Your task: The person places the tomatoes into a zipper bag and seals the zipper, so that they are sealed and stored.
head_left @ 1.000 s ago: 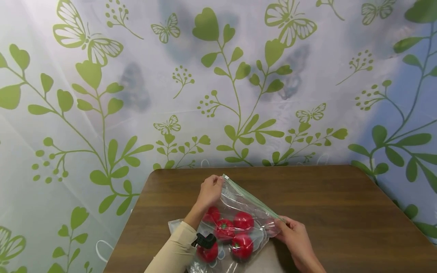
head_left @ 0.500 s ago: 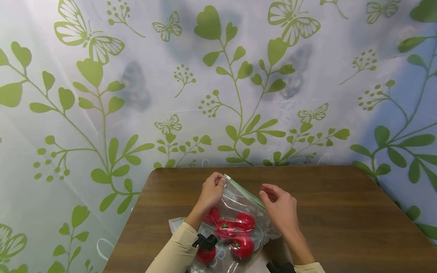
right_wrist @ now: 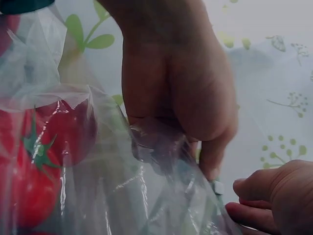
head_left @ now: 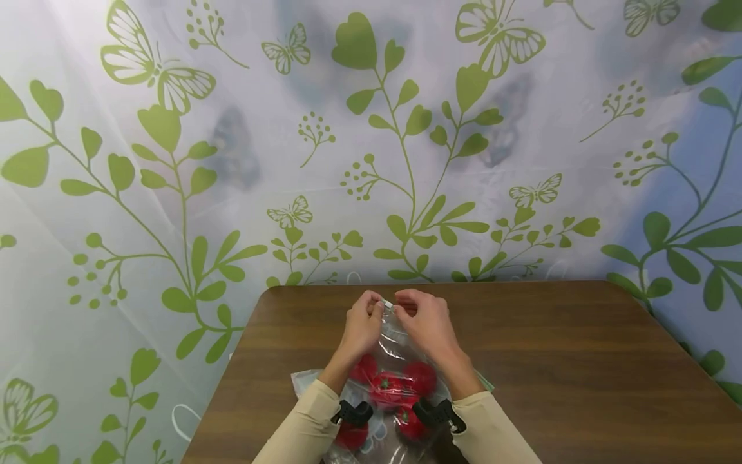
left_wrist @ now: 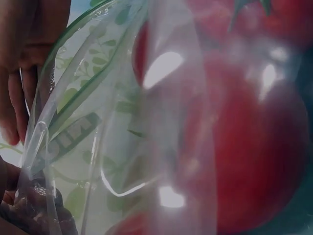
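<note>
A clear slider zip bag (head_left: 394, 345) with several red tomatoes (head_left: 387, 388) inside is in the middle of the head view. My left hand (head_left: 362, 325) pinches its upper corner, close beside the white slider (head_left: 387, 304). My right hand (head_left: 429, 322) is just right of the slider, thumb and fingertips parted. In the right wrist view, a small gap separates the right fingertips (right_wrist: 239, 208) from the slider (right_wrist: 218, 187). The left wrist view shows tomatoes (left_wrist: 244, 147) large through the plastic, and the green zip strip (left_wrist: 80, 98). My right forearm covers part of the zip.
The bag is over a brown wooden table (head_left: 568, 361). Another whitish plastic corner (head_left: 303, 381) sticks out left of the bag. Behind the table's far edge hangs a pale curtain (head_left: 382, 129) with green leaves and butterflies. Black straps (head_left: 355, 412) sit on both wrists.
My right hand has let go of the bag's right corner and moved up and left to the slider. My left hand has kept its pinch on the upper corner.
</note>
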A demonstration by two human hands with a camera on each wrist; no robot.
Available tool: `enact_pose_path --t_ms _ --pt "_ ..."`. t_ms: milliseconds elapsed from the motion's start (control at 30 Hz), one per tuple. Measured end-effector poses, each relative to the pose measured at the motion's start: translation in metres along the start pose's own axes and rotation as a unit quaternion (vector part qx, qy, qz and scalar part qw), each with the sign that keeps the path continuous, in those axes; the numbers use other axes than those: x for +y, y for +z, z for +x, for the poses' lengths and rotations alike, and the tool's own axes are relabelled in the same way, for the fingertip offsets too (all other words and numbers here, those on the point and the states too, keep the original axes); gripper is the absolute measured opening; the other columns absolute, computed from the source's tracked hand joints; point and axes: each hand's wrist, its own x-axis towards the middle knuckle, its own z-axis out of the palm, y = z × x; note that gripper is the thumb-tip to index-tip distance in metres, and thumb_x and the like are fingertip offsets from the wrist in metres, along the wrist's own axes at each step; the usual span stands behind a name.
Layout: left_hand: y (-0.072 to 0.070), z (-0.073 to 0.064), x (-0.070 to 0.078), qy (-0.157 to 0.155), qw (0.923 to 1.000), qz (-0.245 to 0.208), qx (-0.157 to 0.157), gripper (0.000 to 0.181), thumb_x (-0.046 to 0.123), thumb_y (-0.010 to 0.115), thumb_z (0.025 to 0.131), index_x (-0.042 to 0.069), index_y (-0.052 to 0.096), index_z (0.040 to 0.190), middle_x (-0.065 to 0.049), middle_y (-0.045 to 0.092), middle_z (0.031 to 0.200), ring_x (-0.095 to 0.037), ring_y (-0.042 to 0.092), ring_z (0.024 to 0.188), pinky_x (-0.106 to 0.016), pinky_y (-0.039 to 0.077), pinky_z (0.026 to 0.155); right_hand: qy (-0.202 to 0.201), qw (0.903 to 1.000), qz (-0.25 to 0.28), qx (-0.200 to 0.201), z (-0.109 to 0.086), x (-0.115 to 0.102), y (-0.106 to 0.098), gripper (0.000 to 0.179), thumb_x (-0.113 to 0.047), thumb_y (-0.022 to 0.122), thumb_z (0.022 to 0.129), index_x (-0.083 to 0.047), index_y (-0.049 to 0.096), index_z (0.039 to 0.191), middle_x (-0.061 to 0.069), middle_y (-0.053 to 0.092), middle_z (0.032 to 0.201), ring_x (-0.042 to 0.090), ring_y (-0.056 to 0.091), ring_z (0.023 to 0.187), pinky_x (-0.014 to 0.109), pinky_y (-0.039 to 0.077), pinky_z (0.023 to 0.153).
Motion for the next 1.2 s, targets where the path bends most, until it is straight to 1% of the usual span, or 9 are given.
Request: enact_pose_path --t_ms 67,133,267,433,567,700,833,1067,1200 --pt "0.001 -0.001 -0.001 0.007 1.0 0.002 0.0 0.01 0.011 0.058 0.111 0.006 0.066 0.112 0.003 0.055 0.065 -0.007 0.044 0.054 -0.025 0.036 0.051 -0.002 1.0 -0.009 -0.003 0.004 0.0 0.005 0.026 -0.019 0.079 0.101 -0.01 0.081 0.125 0.006 0.084 0.114 0.025 0.081 0.102 0.046 0.066 0.089" --pt "0.002 -0.002 -0.001 0.012 0.9999 0.007 0.0 0.01 0.011 0.057 0.111 0.006 0.066 0.112 0.005 0.049 0.063 -0.005 0.039 0.051 -0.023 0.032 0.049 -0.003 0.9999 -0.014 -0.004 0.006 0.0 0.008 0.023 -0.019 0.079 0.101 -0.01 0.082 0.123 0.005 0.085 0.112 0.024 0.081 0.1 0.045 0.066 0.087" --pt "0.003 -0.004 0.001 0.024 0.9997 0.007 0.001 0.01 0.011 0.057 0.111 0.007 0.066 0.11 0.006 0.045 0.061 -0.003 0.035 0.048 -0.022 0.03 0.048 -0.013 0.9996 -0.023 0.002 0.009 0.0 0.013 0.014 -0.016 0.08 0.1 -0.011 0.084 0.113 0.002 0.085 0.103 0.02 0.079 0.089 0.042 0.065 0.079" --pt "0.005 -0.004 0.001 0.033 0.9994 0.012 0.005 0.009 0.01 0.057 0.111 0.006 0.066 0.108 0.006 0.046 0.061 -0.002 0.036 0.047 -0.021 0.03 0.048 -0.018 0.9994 -0.028 0.007 0.009 0.001 0.015 0.007 -0.016 0.081 0.1 -0.013 0.084 0.104 -0.001 0.084 0.095 0.016 0.076 0.081 0.038 0.063 0.073" --pt "0.006 -0.004 -0.001 0.039 0.999 0.021 0.006 0.009 0.008 0.057 0.11 0.006 0.065 0.107 0.006 0.047 0.062 -0.002 0.037 0.048 -0.021 0.03 0.049 -0.01 0.9996 -0.024 0.009 0.007 0.003 0.014 0.006 -0.017 0.081 0.1 -0.014 0.085 0.104 -0.002 0.084 0.094 0.014 0.074 0.08 0.038 0.062 0.073" --pt "0.006 -0.004 -0.001 0.042 0.9989 0.02 -0.002 0.009 0.007 0.057 0.11 0.005 0.066 0.108 0.006 0.048 0.063 -0.003 0.038 0.049 -0.021 0.031 0.049 -0.005 0.9997 -0.022 0.011 0.004 0.006 0.013 0.006 -0.019 0.082 0.1 -0.015 0.085 0.103 -0.003 0.084 0.094 0.013 0.073 0.079 0.038 0.061 0.073" --pt "0.006 -0.006 0.0 0.04 0.999 0.018 -0.004 0.011 0.007 0.055 0.111 0.005 0.066 0.109 0.006 0.05 0.065 -0.004 0.04 0.051 -0.021 0.033 0.05 -0.005 0.9997 -0.019 0.013 0.002 0.01 0.013 0.006 -0.018 0.083 0.099 -0.015 0.085 0.103 -0.003 0.084 0.093 0.011 0.073 0.079 0.036 0.061 0.073" --pt "0.006 -0.007 0.001 0.029 0.9993 0.021 0.001 0.011 0.007 0.054 0.111 0.004 0.065 0.111 0.004 0.057 0.07 -0.006 0.045 0.055 -0.021 0.036 0.052 0.005 0.9997 -0.013 0.02 -0.007 0.018 0.012 0.007 -0.017 0.083 0.098 -0.014 0.085 0.104 -0.002 0.084 0.093 0.013 0.075 0.08 0.038 0.063 0.074" --pt "0.006 -0.007 0.001 0.027 0.9994 0.022 0.003 0.011 0.008 0.055 0.112 0.005 0.065 0.111 0.005 0.055 0.069 -0.007 0.045 0.056 -0.022 0.036 0.053 0.01 0.9996 -0.006 0.025 -0.012 0.023 0.011 0.006 -0.017 0.084 0.097 -0.014 0.085 0.103 -0.002 0.084 0.094 0.013 0.075 0.08 0.037 0.063 0.073"
